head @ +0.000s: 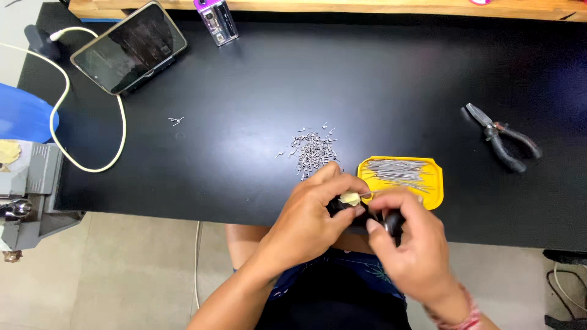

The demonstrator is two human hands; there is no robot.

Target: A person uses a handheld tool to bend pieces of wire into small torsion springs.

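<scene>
At the bench's [257, 91] near edge, the left hand [315, 211] pinches a small pale piece [350, 198] and a thin wire [369, 194]; the right hand [406, 244] grips a dark-handled tool [393, 223]. The wire looks light, springy, best gripped near its end. Just beyond the hands sit a yellow tray [435, 198] of wires and cut pins [313, 150]; pliers [504, 139] lie farther right.

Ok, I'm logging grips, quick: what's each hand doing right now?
Left hand: closed, pinching a small pale piece.
Right hand: closed around a dark-handled tool.
</scene>
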